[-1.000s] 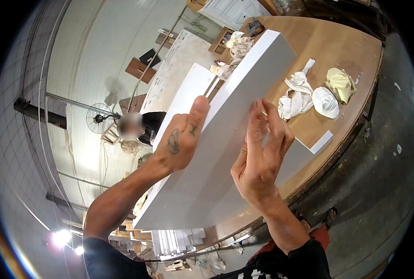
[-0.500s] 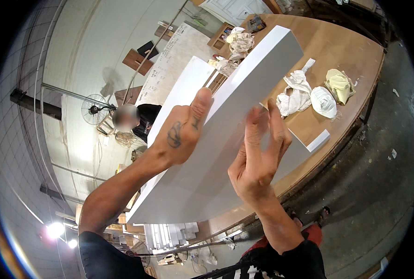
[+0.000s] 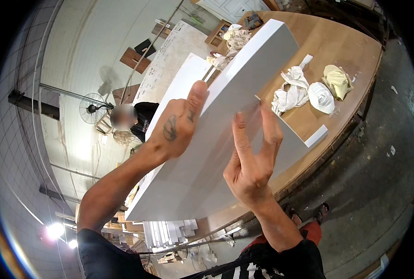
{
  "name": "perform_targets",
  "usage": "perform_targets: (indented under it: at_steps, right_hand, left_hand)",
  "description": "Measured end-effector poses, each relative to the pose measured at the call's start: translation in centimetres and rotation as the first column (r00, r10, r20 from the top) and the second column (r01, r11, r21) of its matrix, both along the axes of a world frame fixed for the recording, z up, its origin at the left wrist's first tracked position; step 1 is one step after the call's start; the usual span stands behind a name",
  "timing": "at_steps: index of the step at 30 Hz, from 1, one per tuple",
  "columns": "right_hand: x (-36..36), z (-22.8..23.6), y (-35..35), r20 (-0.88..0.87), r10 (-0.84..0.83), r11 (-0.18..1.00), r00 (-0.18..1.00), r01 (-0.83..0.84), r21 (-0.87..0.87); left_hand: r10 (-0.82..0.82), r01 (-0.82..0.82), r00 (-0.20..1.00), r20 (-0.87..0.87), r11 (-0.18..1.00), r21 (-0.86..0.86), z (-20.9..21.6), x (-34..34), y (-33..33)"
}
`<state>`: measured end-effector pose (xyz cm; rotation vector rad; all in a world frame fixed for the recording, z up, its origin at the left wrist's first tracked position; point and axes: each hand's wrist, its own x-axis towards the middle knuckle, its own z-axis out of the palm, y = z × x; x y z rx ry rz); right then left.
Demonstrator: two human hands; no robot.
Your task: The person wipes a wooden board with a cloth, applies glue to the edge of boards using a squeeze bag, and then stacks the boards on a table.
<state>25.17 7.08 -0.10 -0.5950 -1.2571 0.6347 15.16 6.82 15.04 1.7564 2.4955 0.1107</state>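
Panel on surface, running diag. from lower L to upper R. L hand at panel's L edge, R hand in front of its face. Cloths grouped on surface, R of panel. Rags L of panel's far end, w/ drill just behind. Co-worker L of panel; fan further L. Floor far R, past surface edge.

Left grip — palm hidden
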Motion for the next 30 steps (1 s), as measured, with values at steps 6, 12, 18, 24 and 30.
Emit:
perform_targets:
  at_steps: [6,12,18,24,30]
  right_hand:
    - [2.3,-3.1,1.5,-0.453,0.347,0.931,0.821,-0.36,0.06]
    - [8.2,-17.3,4.5,-0.899,-0.104,0.625,0.425,-0.676,-0.392]
    - [9.1,-29.9,9.8,-0.512,-0.182,0.453,0.839,-0.391,-0.801]
    - [9.3,-34.4,12.3,0.062,0.118,0.399,0.991,0.01,-0.917]
    - [9.9,-34.5,11.0,0.029,0.211,0.402,0.977,-0.06,-0.914]
  left_hand:
    - [0.013,-0.013,1.0,-0.012,1.0,-0.001,1.4,-0.5,0.5]
    - [0.159,-0.157,0.986,-0.055,0.987,0.04,-0.2,-1.9,-1.9]
    - [0.155,-0.151,0.987,-0.041,0.985,0.078,0.3,-2.7,-1.9]
    - [0.133,-0.132,0.991,-0.02,0.989,0.069,-0.1,-3.4,-2.0]
    - [0.114,-0.113,0.993,-0.009,0.991,0.068,-0.2,-3.2,-1.4]
